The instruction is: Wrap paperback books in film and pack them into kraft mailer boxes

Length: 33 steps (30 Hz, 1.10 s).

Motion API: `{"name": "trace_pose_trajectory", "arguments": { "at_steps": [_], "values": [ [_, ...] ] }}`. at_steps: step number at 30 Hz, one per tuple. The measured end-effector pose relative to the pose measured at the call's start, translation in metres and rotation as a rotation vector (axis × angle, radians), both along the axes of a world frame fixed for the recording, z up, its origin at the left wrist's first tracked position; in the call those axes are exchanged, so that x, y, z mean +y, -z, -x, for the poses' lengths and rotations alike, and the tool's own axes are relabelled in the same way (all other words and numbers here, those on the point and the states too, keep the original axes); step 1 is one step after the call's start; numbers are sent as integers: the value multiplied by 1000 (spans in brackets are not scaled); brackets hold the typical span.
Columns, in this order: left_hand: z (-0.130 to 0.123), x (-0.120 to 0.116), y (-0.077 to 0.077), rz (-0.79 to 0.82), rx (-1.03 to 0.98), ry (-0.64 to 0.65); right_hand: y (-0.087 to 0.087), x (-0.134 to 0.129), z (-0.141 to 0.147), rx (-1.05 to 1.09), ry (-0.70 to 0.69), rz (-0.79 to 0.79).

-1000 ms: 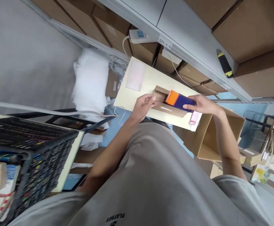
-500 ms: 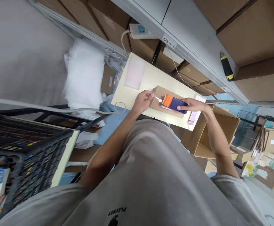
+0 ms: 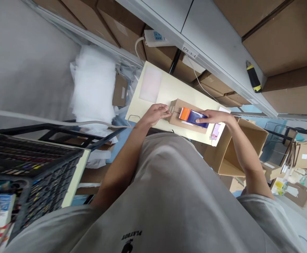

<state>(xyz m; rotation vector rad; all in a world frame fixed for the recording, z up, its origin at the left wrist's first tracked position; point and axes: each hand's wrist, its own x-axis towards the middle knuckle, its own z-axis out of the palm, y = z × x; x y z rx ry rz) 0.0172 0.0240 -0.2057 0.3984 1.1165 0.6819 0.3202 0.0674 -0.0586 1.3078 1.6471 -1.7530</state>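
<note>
A small brown cardboard box (image 3: pixel 179 102) lies on the pale yellow board. My right hand (image 3: pixel 214 116) is wrapped round a tape dispenser (image 3: pixel 195 117) with a dark blue body and an orange toothed end. That orange end rests on or just above the top of the box, pointing left; I cannot tell if it touches. At the box's left end is my left hand (image 3: pixel 155 114), its fingers stretched out and slightly apart, close to the cardboard. Nothing shows between those fingers. A strip of tape along the box is too faint to make out clearly.
The pale yellow board (image 3: pixel 135 102) carries a pinkish sheet (image 3: pixel 150 84) and a phone-like item (image 3: pixel 215 131). Right of it stands a large open carton (image 3: pixel 229 154). A black-and-yellow cutter (image 3: pixel 253 77) lies on the shelf above. A black crate (image 3: pixel 48 186) is at left.
My left hand has moved slightly left and its pinched fingers have opened, away from the box end. The tape dispenser has shifted slightly left in my right hand.
</note>
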Motion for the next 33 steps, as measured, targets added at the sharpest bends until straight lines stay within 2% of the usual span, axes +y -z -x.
{"name": "trace_pose_trajectory", "arguments": {
  "at_steps": [3,8,12,15,17,20,23,25,28,33],
  "values": [
    [-3,2,12,20,28,10,4,1,3,3,14,14],
    [-24,3,28,12,129,55,8,0,2,-11,35,29],
    [-34,-3,26,-95,263,68,9,-2,-1,-19,31,24],
    [-26,-8,19,-293,397,51,10,-4,-1,-7,38,25],
    [-18,-9,15,-497,382,163,11,-5,-1,4,47,30],
    [-13,-5,14,-762,345,524,12,-5,-2,9,52,38],
    [-21,1,19,-954,458,822,14,-4,-3,-9,43,32],
    [-29,7,23,-1099,544,909,15,-4,-6,-22,39,15],
    [-38,19,24,-1282,617,932,17,-5,-10,-3,40,-10],
    [-45,35,23,-1387,626,1036,19,-9,-16,7,28,-39]
  ]
}}
